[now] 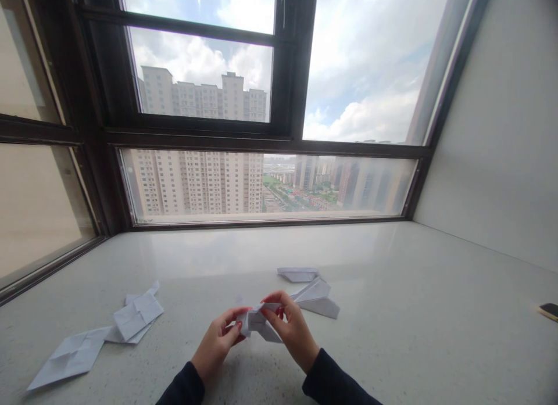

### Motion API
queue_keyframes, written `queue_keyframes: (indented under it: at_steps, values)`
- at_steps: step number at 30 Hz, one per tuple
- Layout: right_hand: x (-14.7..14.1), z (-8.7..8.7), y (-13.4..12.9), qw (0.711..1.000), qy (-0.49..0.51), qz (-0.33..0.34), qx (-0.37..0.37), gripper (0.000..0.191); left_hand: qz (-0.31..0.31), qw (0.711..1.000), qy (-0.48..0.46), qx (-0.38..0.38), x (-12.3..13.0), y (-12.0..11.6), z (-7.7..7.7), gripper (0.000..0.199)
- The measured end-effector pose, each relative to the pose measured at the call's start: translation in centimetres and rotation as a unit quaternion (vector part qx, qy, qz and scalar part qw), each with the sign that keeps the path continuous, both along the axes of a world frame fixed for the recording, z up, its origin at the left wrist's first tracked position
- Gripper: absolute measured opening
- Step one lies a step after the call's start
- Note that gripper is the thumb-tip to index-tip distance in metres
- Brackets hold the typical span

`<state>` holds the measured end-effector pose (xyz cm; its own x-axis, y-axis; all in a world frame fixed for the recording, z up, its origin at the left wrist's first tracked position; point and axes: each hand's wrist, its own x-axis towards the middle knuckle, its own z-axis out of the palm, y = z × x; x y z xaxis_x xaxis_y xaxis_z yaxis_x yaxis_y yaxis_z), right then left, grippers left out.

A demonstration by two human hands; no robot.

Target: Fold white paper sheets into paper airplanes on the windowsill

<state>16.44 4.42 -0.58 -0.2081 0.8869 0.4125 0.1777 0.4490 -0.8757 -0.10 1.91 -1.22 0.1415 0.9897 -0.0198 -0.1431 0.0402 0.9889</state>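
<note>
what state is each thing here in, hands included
left hand: gripping paper
right hand: pinching the same paper
held paper: folded, off the sill
papers at left: folded, some overlapping
papers past the right hand: folded, lying down
window: can't tell whether fully shut

Dark navy, near-black fabric left sleeve (185, 386) at 7 o'clock in head view, ends at the wrist. Matching dark navy fabric right sleeve (335, 382) at 5 o'clock, same cut, more of it showing. Weave too dark to read. Bare left hand (217, 342), bare right hand (293, 328): both with red-painted fingernails (239, 324).
</note>
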Motion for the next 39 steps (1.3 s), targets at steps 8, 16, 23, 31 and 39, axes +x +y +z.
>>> queue_keyframes:
  at_steps: [8, 16, 23, 31, 39]
  values:
    - [-0.1, 0.1, -0.5, 0.993, -0.097, -0.007, 0.067, 0.030, -0.101, 0.994, -0.039, -0.026, 0.5, -0.2, -1.0, 0.046]
    - [0.3, 0.4, -1.0, 0.978, -0.152, -0.001, 0.146, 0.037, -0.102, 0.995, 0.013, -0.012, 1.2, -0.9, 0.5, 0.038]
    - [0.9, -0.2, 0.4, 0.993, -0.064, -0.068, 0.079, 0.051, 0.034, 0.999, 0.007, 0.007, 0.6, -0.4, 0.6, 0.048]
    - [-0.3, -1.3, 0.6, 0.988, 0.069, 0.061, -0.121, 0.035, 0.039, 0.999, 0.007, 0.017, 0.4, -0.4, 0.7, 0.047]
    - [0.4, -0.6, 1.0, 0.992, 0.070, -0.002, -0.102, 0.033, 0.015, 1.000, 0.001, 0.021, 0.4, -0.2, 0.1, 0.043]
